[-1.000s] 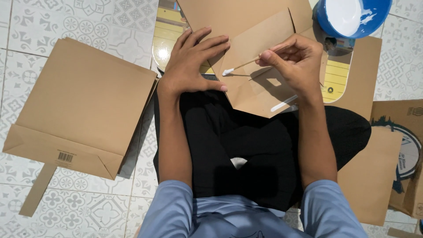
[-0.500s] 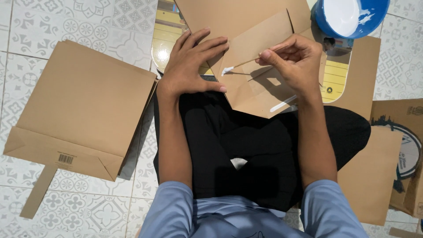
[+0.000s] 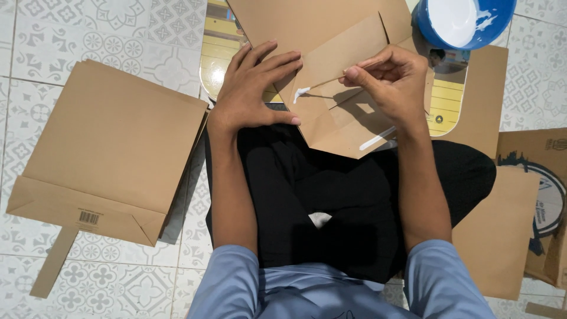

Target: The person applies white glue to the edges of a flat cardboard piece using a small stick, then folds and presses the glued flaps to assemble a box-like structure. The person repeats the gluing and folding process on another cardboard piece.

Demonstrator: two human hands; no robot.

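A folded brown paper bag lies across my lap with its bottom flaps folded open. My left hand rests flat on its left side, fingers spread, holding it down. My right hand pinches a thin stick whose white, glue-covered tip touches the flap near my left fingertips. A white streak of glue shows on the lower right flap. A blue bowl of white glue stands at the upper right.
A finished stack of brown paper bags lies on the patterned tile floor at my left. Brown paper sheets and a printed cardboard piece lie at my right. A yellow board sits under the bag.
The stick's white tip has stayed near the flap's left end, shifting only slightly. My left hand has not moved.
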